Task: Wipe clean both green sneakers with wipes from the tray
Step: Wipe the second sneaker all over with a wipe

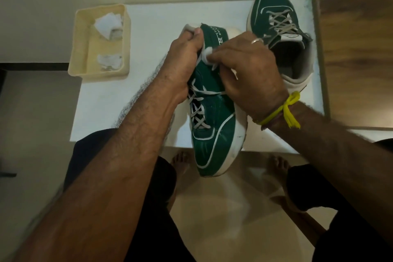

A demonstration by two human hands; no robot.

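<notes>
A green sneaker (214, 125) with white laces and a white sole is held up over the table's front edge, toe pointing toward me. My left hand (182, 61) grips its collar and tongue from the left. My right hand (246, 70) pinches a small white wipe (207, 55) against the sneaker's upper near the lace top. The second green sneaker (274, 10) stands on the table at the back right, toe pointing away. A cream tray (80, 49) at the table's back left holds crumpled white wipes (108, 23).
The small white table (153, 19) stands against a pale wall. A wooden surface (357, 34) lies to its right. My knees in dark shorts and my bare feet (180, 161) are below the table's front edge on a tiled floor.
</notes>
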